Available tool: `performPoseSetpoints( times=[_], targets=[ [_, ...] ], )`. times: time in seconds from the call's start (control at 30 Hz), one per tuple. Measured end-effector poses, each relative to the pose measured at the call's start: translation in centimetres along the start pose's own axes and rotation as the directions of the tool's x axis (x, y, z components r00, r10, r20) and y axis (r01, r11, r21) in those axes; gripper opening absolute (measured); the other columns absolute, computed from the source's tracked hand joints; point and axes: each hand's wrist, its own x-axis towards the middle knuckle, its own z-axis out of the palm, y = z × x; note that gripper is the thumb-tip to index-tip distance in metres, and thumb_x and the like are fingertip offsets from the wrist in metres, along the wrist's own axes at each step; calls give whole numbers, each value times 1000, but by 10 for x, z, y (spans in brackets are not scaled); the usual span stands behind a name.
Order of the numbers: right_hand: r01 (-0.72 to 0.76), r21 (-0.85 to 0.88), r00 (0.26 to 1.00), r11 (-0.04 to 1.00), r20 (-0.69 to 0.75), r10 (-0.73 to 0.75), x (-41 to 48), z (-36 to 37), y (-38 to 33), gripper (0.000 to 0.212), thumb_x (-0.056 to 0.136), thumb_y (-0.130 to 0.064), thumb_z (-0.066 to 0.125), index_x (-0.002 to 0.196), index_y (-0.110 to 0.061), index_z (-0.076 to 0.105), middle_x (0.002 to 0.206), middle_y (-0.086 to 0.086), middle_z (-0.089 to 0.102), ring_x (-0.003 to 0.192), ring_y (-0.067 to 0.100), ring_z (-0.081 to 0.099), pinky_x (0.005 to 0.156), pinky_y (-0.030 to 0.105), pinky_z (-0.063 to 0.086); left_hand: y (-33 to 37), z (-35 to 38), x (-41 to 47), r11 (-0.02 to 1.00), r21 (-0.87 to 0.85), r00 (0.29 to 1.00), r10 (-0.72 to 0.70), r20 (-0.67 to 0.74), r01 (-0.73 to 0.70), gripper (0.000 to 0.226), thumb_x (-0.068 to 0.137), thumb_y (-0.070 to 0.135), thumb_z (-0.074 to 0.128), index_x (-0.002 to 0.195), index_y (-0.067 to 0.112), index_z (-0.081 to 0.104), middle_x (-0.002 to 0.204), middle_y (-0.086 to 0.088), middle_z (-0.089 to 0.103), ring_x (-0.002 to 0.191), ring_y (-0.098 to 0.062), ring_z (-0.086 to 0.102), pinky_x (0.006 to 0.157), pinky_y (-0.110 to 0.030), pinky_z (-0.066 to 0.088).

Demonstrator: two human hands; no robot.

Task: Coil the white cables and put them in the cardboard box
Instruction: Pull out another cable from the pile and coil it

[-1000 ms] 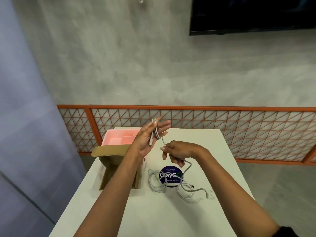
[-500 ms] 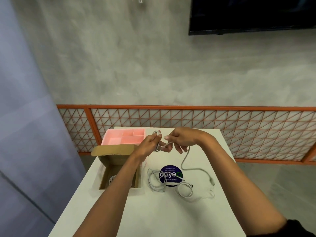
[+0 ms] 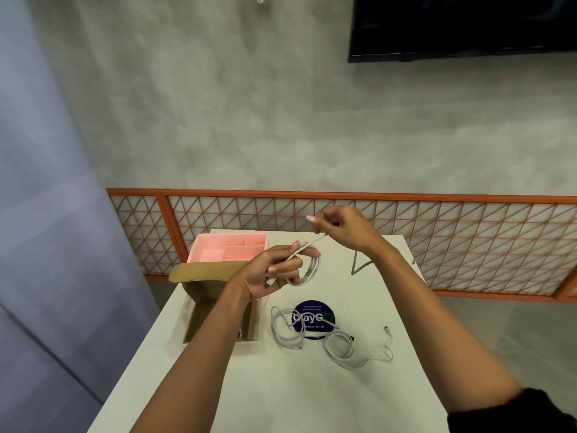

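Nearest, right of the open brown cardboard box [image 3: 199, 320], loose white cables [image 3: 315, 334] lie in slack loops on the white tabletop [image 3: 312, 398], partly over a round dark-blue sticker [image 3: 313, 318]. None of them is neatly coiled yet. The box is set at the tabletop's left edge w/ flaps up. Its inside is mostly hidden by the forearm, so contents can't be told.

Above the box's far right corner, the left hand [image 3: 262, 276] is held w/ its fingers [image 3: 290, 265] curled through a small coil of thin white cable [image 3: 313, 265]. Several turns are gripped btw. thumb and fingers. Further right of the box and higher, the cable's free run is pinched btw. thumb and forefinger of the right hand [image 3: 346, 229], w/ the other fingers loosely bent. From there the tail drops, blurred, toward the tabletop.

Step in hand, by judgement: winding, approx. midway on this cable. To be done well:
- Each turn should be laid the same size as the last.
- Slack should be fed w/o twist, and the tail let slide through the pinch so no kink is pulled in.
- The coil should be clamped firmly under the left thumb, else turns may spring off.
- The tail end should be watched so the loose cables aren't dragged along.

Beyond the box, close behind its far flap, a pink plastic compartment tray [image 3: 231, 251] is set. Further back are seen an orange lattice railing [image 3: 437, 232], a grey wall and a black screen [image 3: 462, 26].
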Motion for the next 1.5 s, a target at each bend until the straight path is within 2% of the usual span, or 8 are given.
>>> performPoseSetpoints(
  times=[0.13,0.27,0.4,0.6,0.93,1.2,1.37,1.5],
  targets=[
    [-43,198,999,979,25,39,-6,1,-1,42,88,-46,59,71,-10,72,45,-9,47,49,0,42,60,22,35,3,1,-4,979,-201,990,45,137,-17,21,93,26,57,79,10,60,39,9,28,31,-6,25,54,-19,46],
    [-160,307,974,938,204,99,-15,8,-6,57,93,-54,44,48,-18,44,53,0,24,43,5,23,53,21,20,5,3,-3,949,-314,976,64,207,4,25,100,22,44,80,10,54,46,8,30,37,-6,28,58,-19,44],
    [-162,429,945,889,326,15,-22,12,-9,55,84,-66,41,64,-18,61,57,-1,22,53,13,14,52,27,13,7,1,-4,949,-314,986,68,153,-17,26,99,22,44,77,11,51,56,7,30,43,-4,27,65,-21,45],
    [-222,448,967,866,211,139,-15,23,-10,50,89,-60,47,58,-22,43,54,-5,26,49,9,21,52,25,19,13,8,4,982,-134,979,112,-171,-136,32,98,29,36,74,12,47,56,7,34,44,-3,35,75,-24,52],
    [-165,462,974,872,-62,218,-4,37,-14,48,90,-56,49,67,-14,47,63,2,29,54,9,28,57,27,24,6,27,27,894,383,758,412,-506,-231,32,103,33,32,81,14,45,54,13,28,50,-4,29,56,-18,34],
    [-201,616,977,762,176,116,-18,15,13,30,98,-27,50,116,-3,53,74,-2,50,66,10,49,71,24,47,19,14,25,837,498,690,498,-525,-226,30,102,35,33,82,17,46,65,7,30,53,-2,31,53,-16,31],
    [-290,570,935,768,342,99,-21,11,20,7,91,-17,62,97,-13,60,85,-1,62,83,13,61,91,39,50,25,14,25,782,584,666,557,-496,-218,29,103,32,32,84,17,48,70,6,36,54,-1,33,51,-13,34],
    [-355,476,864,804,496,87,-26,7,16,14,85,-15,69,86,-20,56,91,0,70,79,13,62,71,25,48,33,13,24,761,616,649,577,-496,-205,28,102,35,32,86,19,48,70,8,39,56,-2,36,52,-12,36]
  ],
)
